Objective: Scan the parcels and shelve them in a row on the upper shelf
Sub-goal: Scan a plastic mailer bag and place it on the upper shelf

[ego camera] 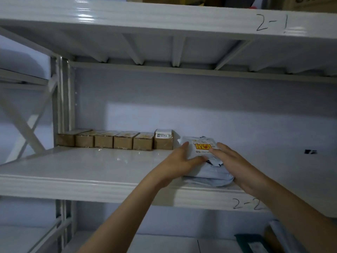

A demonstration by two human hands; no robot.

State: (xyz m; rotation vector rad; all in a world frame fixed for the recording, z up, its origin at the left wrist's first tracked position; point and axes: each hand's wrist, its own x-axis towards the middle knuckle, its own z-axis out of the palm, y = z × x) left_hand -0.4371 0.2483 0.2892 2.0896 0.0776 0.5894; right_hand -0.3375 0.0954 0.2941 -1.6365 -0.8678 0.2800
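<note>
A soft white mailer bag parcel [206, 172] with a yellow and red label lies on the white shelf [91, 161] marked 2-2. My left hand [179, 161] presses its left side, fingers spread. On the parcel's right side rests my right hand [235, 161], also flat against it. To the left, several brown cardboard boxes [113, 140] stand in a row along the back wall; the rightmost box [163, 140] is taller and carries a white label.
The shelf above, marked 2-1 [271, 22], holds cartons at the top edge. A small dark mark [311, 152] sits on the wall at right. Below the shelf, dark and brown items [259, 242] lie at the lower right. A steel upright [63, 99] stands at left.
</note>
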